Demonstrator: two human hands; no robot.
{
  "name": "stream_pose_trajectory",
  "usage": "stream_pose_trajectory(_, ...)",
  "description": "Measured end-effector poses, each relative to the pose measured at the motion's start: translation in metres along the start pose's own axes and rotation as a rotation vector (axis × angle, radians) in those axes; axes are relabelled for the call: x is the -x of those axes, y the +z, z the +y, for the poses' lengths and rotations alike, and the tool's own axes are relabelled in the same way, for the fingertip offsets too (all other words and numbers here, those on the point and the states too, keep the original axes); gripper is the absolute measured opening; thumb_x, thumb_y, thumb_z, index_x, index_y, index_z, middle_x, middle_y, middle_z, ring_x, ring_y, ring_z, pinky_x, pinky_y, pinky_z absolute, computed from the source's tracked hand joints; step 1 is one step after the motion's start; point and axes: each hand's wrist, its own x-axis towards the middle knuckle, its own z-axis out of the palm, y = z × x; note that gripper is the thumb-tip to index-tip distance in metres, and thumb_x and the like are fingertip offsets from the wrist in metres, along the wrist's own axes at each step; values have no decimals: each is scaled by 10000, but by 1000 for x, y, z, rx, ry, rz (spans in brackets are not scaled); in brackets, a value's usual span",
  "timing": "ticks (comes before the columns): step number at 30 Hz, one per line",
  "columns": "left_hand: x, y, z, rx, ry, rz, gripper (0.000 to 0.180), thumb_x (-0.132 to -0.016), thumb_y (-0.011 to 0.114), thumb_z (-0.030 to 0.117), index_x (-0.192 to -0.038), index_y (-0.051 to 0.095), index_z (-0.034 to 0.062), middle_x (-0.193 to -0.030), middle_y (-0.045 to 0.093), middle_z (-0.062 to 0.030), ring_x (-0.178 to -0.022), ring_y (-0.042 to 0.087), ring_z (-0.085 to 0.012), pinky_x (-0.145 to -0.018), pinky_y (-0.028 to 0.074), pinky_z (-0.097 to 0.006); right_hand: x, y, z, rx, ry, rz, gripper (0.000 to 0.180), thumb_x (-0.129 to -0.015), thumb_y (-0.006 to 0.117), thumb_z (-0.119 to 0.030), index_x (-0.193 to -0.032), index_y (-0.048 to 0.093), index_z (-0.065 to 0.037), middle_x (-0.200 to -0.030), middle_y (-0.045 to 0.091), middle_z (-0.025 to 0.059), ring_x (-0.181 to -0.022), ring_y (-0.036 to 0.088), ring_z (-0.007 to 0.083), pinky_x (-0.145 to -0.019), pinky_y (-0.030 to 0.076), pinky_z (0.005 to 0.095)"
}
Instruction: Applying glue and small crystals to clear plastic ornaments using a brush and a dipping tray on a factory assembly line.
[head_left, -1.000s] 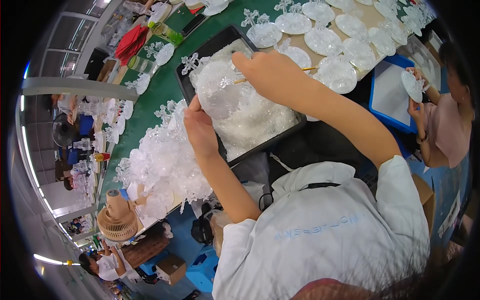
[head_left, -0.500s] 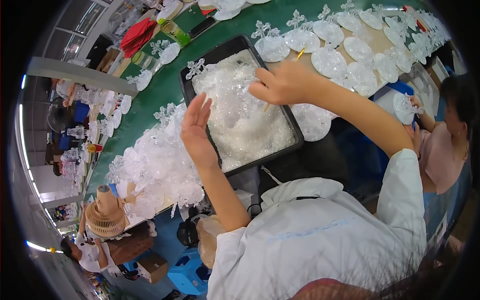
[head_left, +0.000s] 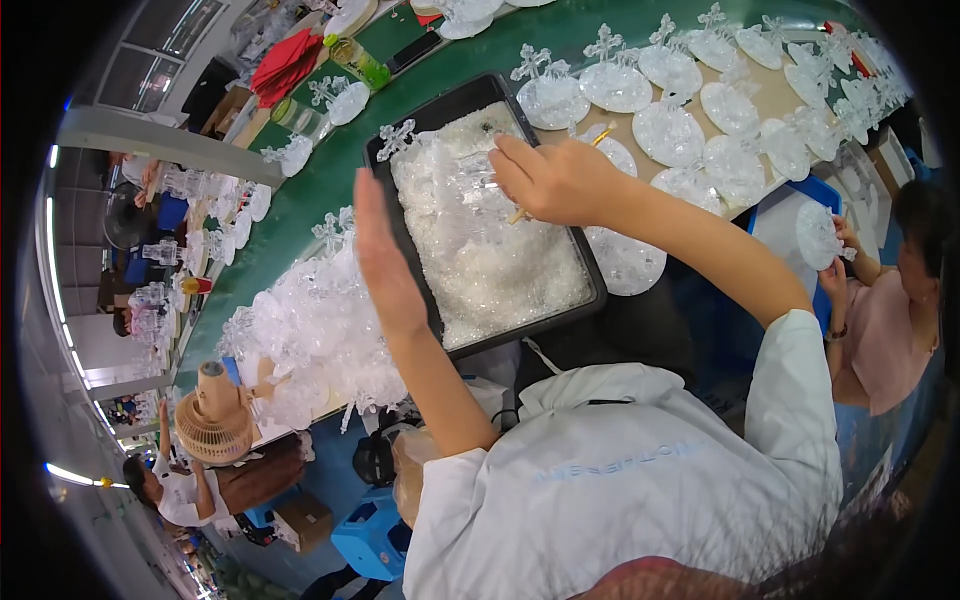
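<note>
A black tray (head_left: 592, 290) full of small clear crystal bits lies on the green table (head_left: 330, 175). Over its middle, my right hand (head_left: 560, 180) grips a thin yellow stick (head_left: 599, 137). Its fingertips touch a clear moulded piece (head_left: 468, 178). My left hand (head_left: 385, 262) is raised above the tray's left rim, flat and edge-on, fingers straight, holding nothing.
A heap of clear ornaments (head_left: 310, 335) lies left of the tray, with a small tan fan (head_left: 212, 420) below it. Several round clear discs (head_left: 668, 130) cover a tan board behind the tray. A co-worker (head_left: 890, 310) at the right holds a disc (head_left: 818, 232).
My left hand has lifted off the crystals, shifted to the tray's left rim and opened flat. My right hand stays over the tray with the stick.
</note>
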Motion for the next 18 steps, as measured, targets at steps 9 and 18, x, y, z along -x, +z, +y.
stream_pose_trajectory(9,-12,8,5,109,18,1,851,-994,162,629,-1517,237,-39,-1591,250,-142,-1483,185,-269,-1211,60,-387,-17,-5,-2,47,-142,75,159,-735,647,-151,-833,626,-28,-868,598,79,-455,545,114,-378,409,267)
stream_pose_trajectory(18,-15,13,2,175,16,-55,728,-1051,179,497,-1515,188,-64,-1604,187,-174,-1492,154,-271,-1219,57,-385,-15,1,2,-2,-200,81,245,-806,713,-213,-957,649,-31,-965,671,45,-493,557,113,-417,433,258)
